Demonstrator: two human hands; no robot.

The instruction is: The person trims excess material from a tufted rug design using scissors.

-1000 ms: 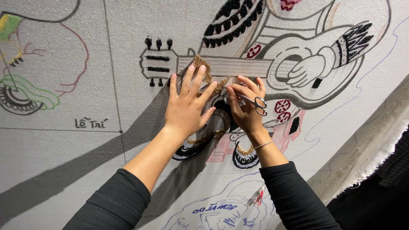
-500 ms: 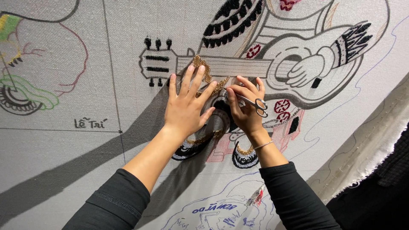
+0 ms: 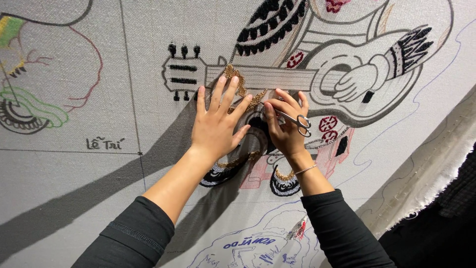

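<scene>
Head view: left hand (image 3: 214,126) is laid flat, fingers released and spread, pressing the grey canvas (image 3: 99,99) just beside the gold tufted patch (image 3: 237,82) on the drawn guitar neck (image 3: 277,78). At 3 o'clock of it, right hand (image 3: 286,126) is clenched on small scissors (image 3: 299,121), blades aimed at 10 o'clock twd the gold yarn. For a clean trim, cloth prob. should be kept taut w/ blades skimmed level, tips clear of the left fingers.
</scene>
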